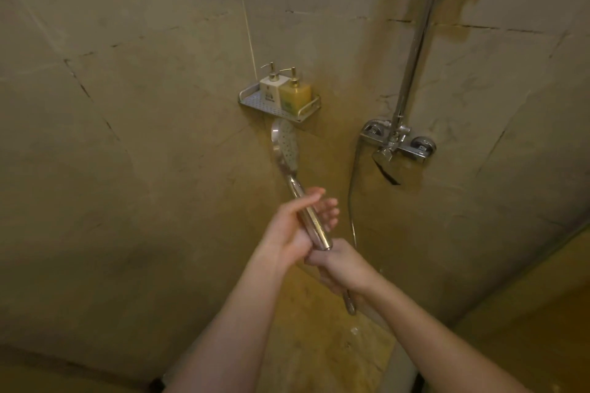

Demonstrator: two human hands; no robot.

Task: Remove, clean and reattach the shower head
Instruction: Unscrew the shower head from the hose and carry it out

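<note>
Chrome handheld shower head (285,145) was up before me, face just below corner shelf (306,112). My left hand (295,226) cradled handle, fingers loosely spread around it. My right hand (340,268) was clenched on hose nut at handle's base, hose (351,201) trailing to mixer valve (397,142). Step, I judged: joint being turned, unscrewing or reattaching unclear. Next move needed steady counter-twist. Two pump bottles (287,91) sat at shelf's back corner, near head.
</note>
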